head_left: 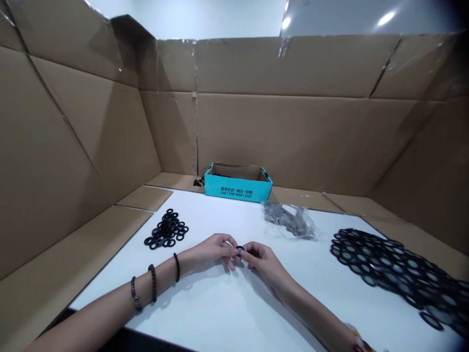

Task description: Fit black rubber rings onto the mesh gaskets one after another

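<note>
My left hand [216,249] and my right hand [258,259] meet above the white table [205,303], and their fingertips pinch a small black ring [240,250] between them. The ring looks like rubber, and the fingers partly hide it. To the left of my left hand lies a loose pile of similar black rings [166,230]. A wide layer of larger black rings [388,274] covers the table's right side, beyond my right hand.
A clear plastic bag of grey rings [289,220] lies at the table's far edge. Behind the table stands a teal cardboard box [238,188], with a few black rings [198,182] beside it. Cardboard walls [293,132] surround the table on three sides.
</note>
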Demonstrator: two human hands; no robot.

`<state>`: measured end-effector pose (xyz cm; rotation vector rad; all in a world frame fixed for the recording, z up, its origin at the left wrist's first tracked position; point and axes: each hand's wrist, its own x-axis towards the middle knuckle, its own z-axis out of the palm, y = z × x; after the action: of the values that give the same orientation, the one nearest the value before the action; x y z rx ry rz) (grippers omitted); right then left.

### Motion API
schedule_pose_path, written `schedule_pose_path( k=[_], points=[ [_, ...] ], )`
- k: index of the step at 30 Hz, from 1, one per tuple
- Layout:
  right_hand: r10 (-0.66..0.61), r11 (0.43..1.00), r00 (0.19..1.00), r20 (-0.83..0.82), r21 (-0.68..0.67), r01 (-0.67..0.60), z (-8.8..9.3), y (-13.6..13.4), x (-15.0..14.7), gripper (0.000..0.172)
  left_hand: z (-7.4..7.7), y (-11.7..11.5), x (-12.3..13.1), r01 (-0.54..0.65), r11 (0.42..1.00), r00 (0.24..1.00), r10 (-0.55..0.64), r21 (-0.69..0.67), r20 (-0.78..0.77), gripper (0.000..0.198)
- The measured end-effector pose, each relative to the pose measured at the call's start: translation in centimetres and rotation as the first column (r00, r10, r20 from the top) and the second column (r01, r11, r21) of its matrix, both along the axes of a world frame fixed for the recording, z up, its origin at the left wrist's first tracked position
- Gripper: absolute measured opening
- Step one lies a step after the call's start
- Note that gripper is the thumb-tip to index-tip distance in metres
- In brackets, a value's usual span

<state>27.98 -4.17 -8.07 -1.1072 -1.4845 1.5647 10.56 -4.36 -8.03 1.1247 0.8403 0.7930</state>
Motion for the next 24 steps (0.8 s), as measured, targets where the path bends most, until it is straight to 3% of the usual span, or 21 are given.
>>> schedule_pose_path(
  k=[14,24],
  points=[
    [-0.019,1.000,1.000,-0.009,0.020,0.019,-1.2,0.5,-0.1,0.039,-0.1,0.0,0.1,-0.036,0.999,0.999,0.036,0.009,-0.019,0.031],
    [-0.043,0.999,0.999,-0.003,0.024,0.043,-0.9,0.4,-0.2,0.038,-0.2,-0.1,0.5,-0.092,0.995,0.995,0.093,0.031,-0.038,0.030]
  ],
)
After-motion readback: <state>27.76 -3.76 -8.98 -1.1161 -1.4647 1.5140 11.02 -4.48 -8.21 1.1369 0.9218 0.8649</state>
